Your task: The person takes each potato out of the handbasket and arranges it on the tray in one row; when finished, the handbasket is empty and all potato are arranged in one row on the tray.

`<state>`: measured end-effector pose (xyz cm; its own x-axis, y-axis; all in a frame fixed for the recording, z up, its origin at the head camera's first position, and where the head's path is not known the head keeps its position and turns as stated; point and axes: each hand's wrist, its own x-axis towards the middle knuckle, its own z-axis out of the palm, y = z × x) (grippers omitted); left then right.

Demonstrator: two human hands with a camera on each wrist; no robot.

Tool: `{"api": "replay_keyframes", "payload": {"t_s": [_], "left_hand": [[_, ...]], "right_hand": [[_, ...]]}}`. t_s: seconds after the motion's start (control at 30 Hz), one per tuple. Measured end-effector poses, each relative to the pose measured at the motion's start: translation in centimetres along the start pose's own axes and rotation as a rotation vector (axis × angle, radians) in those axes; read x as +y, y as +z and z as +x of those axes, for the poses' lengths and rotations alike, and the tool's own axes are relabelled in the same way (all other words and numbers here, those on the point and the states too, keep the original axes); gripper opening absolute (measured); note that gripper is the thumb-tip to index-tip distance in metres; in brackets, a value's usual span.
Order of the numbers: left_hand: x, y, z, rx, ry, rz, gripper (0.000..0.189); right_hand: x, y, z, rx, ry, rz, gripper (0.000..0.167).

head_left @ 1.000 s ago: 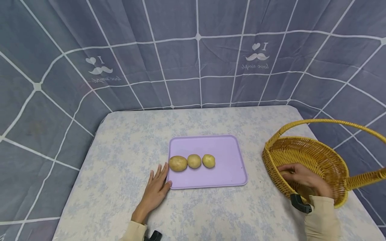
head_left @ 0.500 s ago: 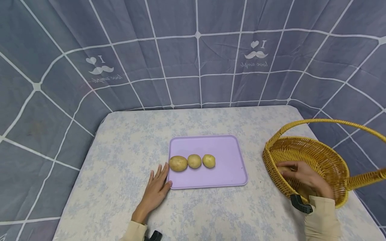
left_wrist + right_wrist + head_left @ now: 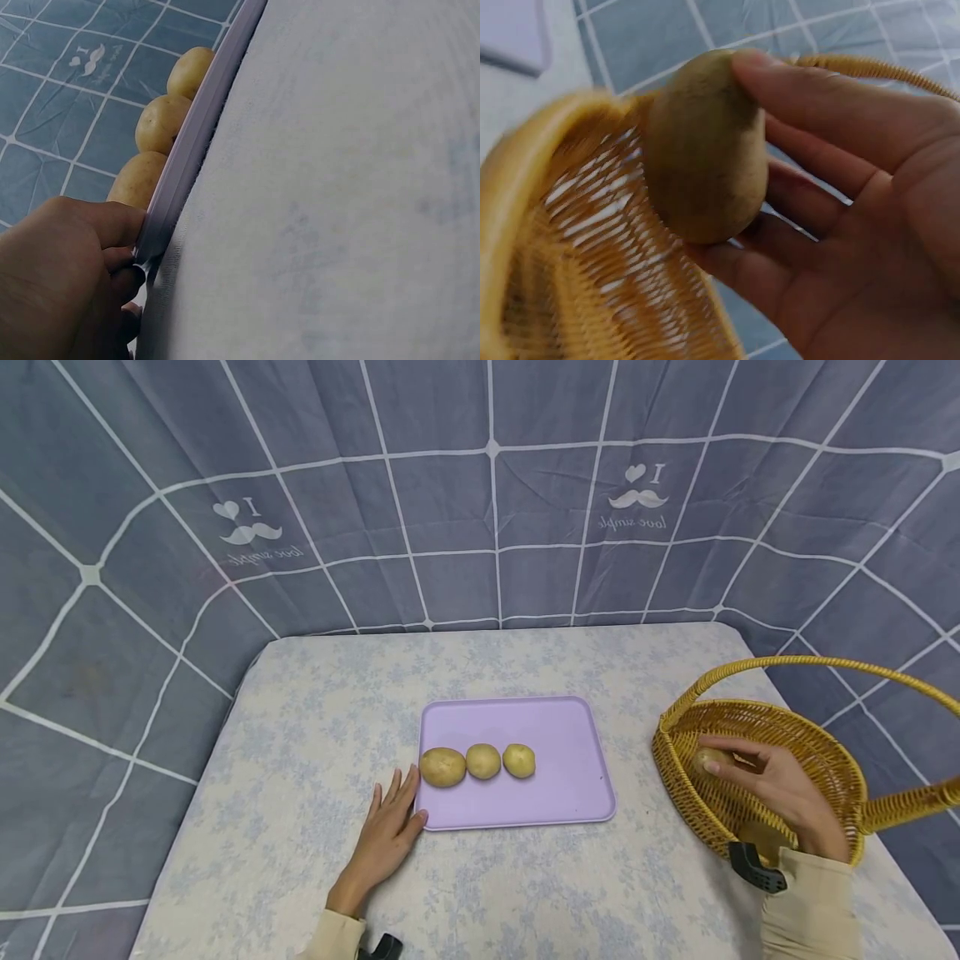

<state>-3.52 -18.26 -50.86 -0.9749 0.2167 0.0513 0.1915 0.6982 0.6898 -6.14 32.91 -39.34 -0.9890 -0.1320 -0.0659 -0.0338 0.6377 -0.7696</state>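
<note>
My right hand [image 3: 780, 789] pinches a potato [image 3: 705, 150] between thumb and fingers, inside the yellow wicker basket [image 3: 678, 793]. In the right wrist view the potato is long and rounded, held clear of the blurred basket weave. Under that wrist, partly hidden, another potato [image 3: 761, 839] lies in the basket. On the left, my left hand [image 3: 386, 835] rests on the cloth with fingers extended, touching the left edge of the lilac tray [image 3: 570, 735]. Three potatoes sit in a row on the tray: a larger potato [image 3: 442, 767], a middle potato [image 3: 483, 761] and a right potato [image 3: 519, 761].
A pale floral cloth [image 3: 337, 693] covers the table. The tall basket handle [image 3: 817, 664] arches over the right side. Grey-blue checked curtains [image 3: 547, 527] hang behind and along both sides of the table.
My right hand has risen slightly and shifted back within the basket, with the potato now lifted in its fingers. The left hand, tray and three potatoes on it stay put.
</note>
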Motion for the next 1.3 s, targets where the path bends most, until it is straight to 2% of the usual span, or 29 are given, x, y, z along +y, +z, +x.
{"api": "replay_keyframes", "payload": {"t_s": [0.2, 0.37, 0.53, 0.7, 0.9, 1.1, 1.3], "left_hand": [[-0.1, 0.1, 0.0, 0.001, -0.003, 0.005, 0.063], [-0.2, 0.2, 0.0, 0.001, -0.001, 0.007, 0.063], [-0.1, 0.1, 0.0, 0.003, 0.000, -0.001, 0.063], [0.0, 0.0, 0.0, 0.004, 0.002, -0.003, 0.063], [0.0, 0.0, 0.0, 0.019, 0.022, 0.000, 0.063], [0.0, 0.1, -0.1, 0.003, 0.004, -0.004, 0.063], [0.1, 0.1, 0.0, 0.006, 0.004, 0.000, 0.063]], "right_hand": [[-2.9, 0.4, 0.5, 0.064, -0.164, 0.079, 0.038], [-5.2, 1.9, 1.9, 0.018, -0.299, 0.131, 0.037], [-6.1, 4.9, 4.6, -0.087, -0.371, 0.217, 0.032], [-6.2, 8.9, 7.4, -0.214, -0.385, 0.250, 0.031], [-5.7, 13.1, 9.5, -0.363, -0.377, 0.181, 0.033], [-5.3, 14.8, 10.0, -0.447, -0.375, 0.097, 0.030], [-5.3, 15.2, 10.0, -0.472, -0.361, 0.054, 0.030]]}}
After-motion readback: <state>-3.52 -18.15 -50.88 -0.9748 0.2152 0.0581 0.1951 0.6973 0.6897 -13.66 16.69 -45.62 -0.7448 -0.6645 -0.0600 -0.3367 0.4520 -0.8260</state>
